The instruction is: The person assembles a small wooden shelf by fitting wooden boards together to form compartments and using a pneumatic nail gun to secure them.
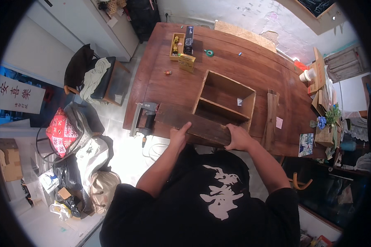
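Observation:
A dark wooden board (pixel 193 124) lies crosswise in front of me at the near edge of the table. My left hand (pixel 179 135) is closed on its near long edge, around the middle. At the board's right end, my right hand (pixel 237 138) grips with the thumb on top; its fingers are partly hidden. Just beyond the board is an open wooden box frame (pixel 225 105) with a divider, its near part covered by the board. A nail gun (pixel 146 120), black and grey, rests at the table's left edge near the board's left end.
Narrow wooden strips (pixel 270 119) lie right of the box frame on the brown table (pixel 152 74). Farther back are a small wooden tray (pixel 177 36), a black carton (pixel 189 40), a yellow box (pixel 186 63) and green tape (pixel 209 53). A chair (pixel 103 82) stands left.

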Available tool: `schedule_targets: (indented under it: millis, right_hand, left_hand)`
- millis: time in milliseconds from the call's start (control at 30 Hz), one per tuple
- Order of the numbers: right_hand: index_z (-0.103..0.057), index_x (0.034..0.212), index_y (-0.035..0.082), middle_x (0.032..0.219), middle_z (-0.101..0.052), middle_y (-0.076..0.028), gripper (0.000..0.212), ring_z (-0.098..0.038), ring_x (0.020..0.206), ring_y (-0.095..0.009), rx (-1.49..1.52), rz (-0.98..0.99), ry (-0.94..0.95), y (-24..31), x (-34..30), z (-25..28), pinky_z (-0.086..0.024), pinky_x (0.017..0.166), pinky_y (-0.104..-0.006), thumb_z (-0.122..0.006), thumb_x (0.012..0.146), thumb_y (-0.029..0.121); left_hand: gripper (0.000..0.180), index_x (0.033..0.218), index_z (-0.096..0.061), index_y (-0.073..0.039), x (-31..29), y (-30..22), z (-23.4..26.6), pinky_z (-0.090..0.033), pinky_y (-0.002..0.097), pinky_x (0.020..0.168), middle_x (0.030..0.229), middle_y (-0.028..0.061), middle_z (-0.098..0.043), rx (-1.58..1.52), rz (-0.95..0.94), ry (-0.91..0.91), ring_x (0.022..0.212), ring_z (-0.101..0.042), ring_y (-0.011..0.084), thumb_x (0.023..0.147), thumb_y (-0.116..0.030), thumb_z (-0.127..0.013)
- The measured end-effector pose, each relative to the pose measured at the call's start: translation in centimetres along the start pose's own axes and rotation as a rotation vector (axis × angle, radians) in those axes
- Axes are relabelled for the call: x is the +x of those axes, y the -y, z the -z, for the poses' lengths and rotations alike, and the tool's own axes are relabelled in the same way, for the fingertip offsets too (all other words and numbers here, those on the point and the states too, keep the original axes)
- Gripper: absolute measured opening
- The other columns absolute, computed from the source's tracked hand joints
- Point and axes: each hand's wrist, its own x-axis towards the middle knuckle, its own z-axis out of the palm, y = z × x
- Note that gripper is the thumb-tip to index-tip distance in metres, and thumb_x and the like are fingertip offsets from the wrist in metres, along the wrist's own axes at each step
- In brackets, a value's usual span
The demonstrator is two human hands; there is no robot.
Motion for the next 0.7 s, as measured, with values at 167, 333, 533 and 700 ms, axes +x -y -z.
schedule_targets:
  millis: [167, 333, 533, 700]
  right_hand:
    - [-0.053, 0.135, 0.000, 0.132, -0.064, -0.024, 0.087, -0.060, 0.126, -0.040, -0.087, 0.061, 0.051, -3.2, -0.6, -1.4, -0.047, 0.109, -0.0455, -0.092, 0.064, 0.031]
    - [-0.055, 0.138, 0.001, 0.137, -0.058, -0.021, 0.089, -0.052, 0.132, -0.040, -0.024, 0.201, -0.190, -5.8, -2.6, -1.8, -0.041, 0.113, -0.0477, -0.094, 0.067, 0.038]
    - [-0.045, 0.153, 0.003, 0.154, -0.044, -0.020, 0.104, -0.040, 0.144, -0.041, 0.082, -0.446, -0.762, -21.1, -9.0, -7.4, -0.034, 0.118, -0.0552, -0.090, 0.074, 0.053]
    - [-0.040, 0.154, -0.001, 0.151, -0.045, -0.023, 0.111, -0.044, 0.139, -0.042, 0.112, -0.944, -0.631, -28.0, -12.6, -9.3, -0.037, 0.118, -0.0520, -0.094, 0.070, 0.048]
  left_hand:
    - [0.053, 0.135, -0.057, 0.006, -2.2, 4.2, 0.7, -0.051, 0.0405, 0.108, 0.130, 0.0143, -0.066, -0.024, -0.022, -0.054, 0.121, -0.064, 0.0264, 0.090, -0.003, -0.083]
    - [0.049, 0.135, -0.059, 0.004, -2.3, 6.2, 0.3, -0.049, 0.0359, 0.109, 0.130, 0.0130, -0.065, 0.019, -0.138, -0.136, 0.119, -0.063, 0.0232, 0.093, -0.008, -0.081]
    - [0.045, 0.140, -0.055, -0.001, -4.0, 7.3, 0.3, -0.045, 0.0420, 0.110, 0.136, 0.0126, -0.060, 0.157, -0.227, -0.402, 0.126, -0.057, 0.0233, 0.101, -0.019, -0.071]
    - [0.051, 0.142, -0.045, 0.003, -7.7, 7.7, -2.5, -0.046, 0.0373, 0.103, 0.138, 0.0166, -0.051, 0.623, -0.429, -0.746, 0.123, -0.053, 0.0262, 0.096, -0.005, -0.067]
